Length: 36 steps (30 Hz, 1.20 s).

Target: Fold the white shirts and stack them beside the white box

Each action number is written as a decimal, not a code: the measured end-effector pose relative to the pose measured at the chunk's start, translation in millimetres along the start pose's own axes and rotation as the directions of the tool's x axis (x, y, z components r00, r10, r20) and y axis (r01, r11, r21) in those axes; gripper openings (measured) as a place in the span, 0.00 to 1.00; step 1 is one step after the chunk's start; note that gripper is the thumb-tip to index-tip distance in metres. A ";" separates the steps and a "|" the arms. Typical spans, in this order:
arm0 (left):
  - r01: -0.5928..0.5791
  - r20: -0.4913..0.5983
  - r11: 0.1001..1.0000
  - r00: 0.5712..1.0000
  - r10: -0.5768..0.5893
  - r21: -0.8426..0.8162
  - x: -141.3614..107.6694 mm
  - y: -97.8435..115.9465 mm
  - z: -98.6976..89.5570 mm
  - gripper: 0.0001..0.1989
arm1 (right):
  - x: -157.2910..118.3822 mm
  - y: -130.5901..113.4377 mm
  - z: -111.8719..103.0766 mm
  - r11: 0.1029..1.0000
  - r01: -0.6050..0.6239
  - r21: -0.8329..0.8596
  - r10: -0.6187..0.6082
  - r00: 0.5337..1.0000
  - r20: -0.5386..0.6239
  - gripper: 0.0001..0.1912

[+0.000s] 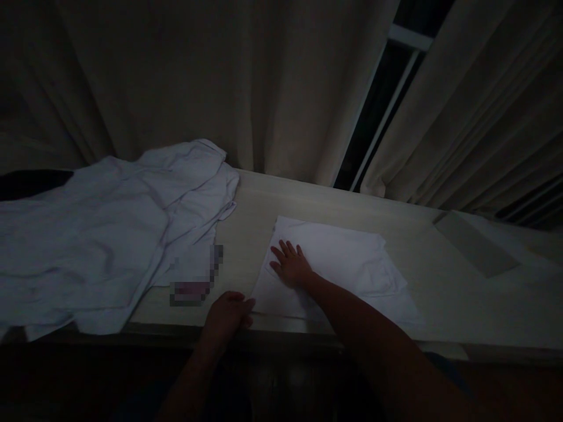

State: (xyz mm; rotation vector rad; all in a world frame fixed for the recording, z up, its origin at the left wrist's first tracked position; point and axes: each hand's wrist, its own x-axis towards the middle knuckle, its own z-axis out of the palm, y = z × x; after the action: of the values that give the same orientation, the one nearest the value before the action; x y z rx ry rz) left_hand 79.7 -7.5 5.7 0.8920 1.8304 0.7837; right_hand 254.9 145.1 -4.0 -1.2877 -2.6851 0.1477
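A folded white garment (343, 243) lies flat on the pale tabletop, with a smaller folded layer on top of a wider one. My right hand (291, 265) rests palm down on its left part, fingers spread. At the garment's near left corner is my left hand (229, 313), its fingers curled and closed on the edge. The dim light hides the exact grip of those fingertips. Left of my hands spreads a loose, rumpled heap of white garments (109, 228), partly hanging over the near edge.
A flat grey-white panel or sheet (477, 243) lies on the table (246, 234) at the right. Beige curtains (281, 88) hang behind the table, parted at a dark window gap (378, 111). A black item (33, 183) lies at the far left. One small patch is blurred out.
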 end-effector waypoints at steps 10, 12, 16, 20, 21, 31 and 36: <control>-0.134 -0.102 0.873 0.974 0.204 0.470 3.4 -0.4 -9.6 0.15 | 0.2 2.8 3.7 1.000 0.011 -0.019 -0.012 1.000 -0.024 0.32; -0.145 -0.242 0.852 0.923 0.300 0.503 -1.3 5.8 -4.4 0.20 | 1.0 3.5 3.7 1.000 0.011 -0.018 -0.011 0.999 -0.030 0.32; -0.482 -0.167 0.594 0.670 0.724 0.644 1.5 17.3 25.9 0.28 | 3.0 -0.5 -3.5 1.000 0.002 -0.010 -0.002 0.999 0.035 0.32; -0.532 0.071 0.299 0.567 0.820 0.792 20.4 15.1 55.2 0.37 | -12.3 0.9 -22.5 0.999 -0.008 0.033 0.010 0.998 -0.056 0.32; -0.514 0.103 0.265 0.580 0.808 0.816 25.0 12.0 58.8 0.38 | -22.5 7.1 -29.5 0.998 -0.023 0.050 0.028 0.996 -0.085 0.31; -0.356 0.198 0.089 0.692 0.695 0.930 21.2 12.3 68.9 0.40 | -247.7 160.1 -79.1 0.919 -0.392 0.049 0.395 0.906 -0.152 0.27; -0.561 0.398 -0.066 0.495 0.772 0.825 -13.2 58.3 123.2 0.35 | -292.4 119.6 -58.2 0.970 -0.238 0.045 0.242 0.941 -0.237 0.21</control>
State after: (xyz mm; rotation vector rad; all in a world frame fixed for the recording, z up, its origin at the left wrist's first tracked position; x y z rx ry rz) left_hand 211.3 29.8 13.2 2.8121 1.8355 0.2632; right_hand 537.5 -7.3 4.9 -1.5184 -2.3163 0.0370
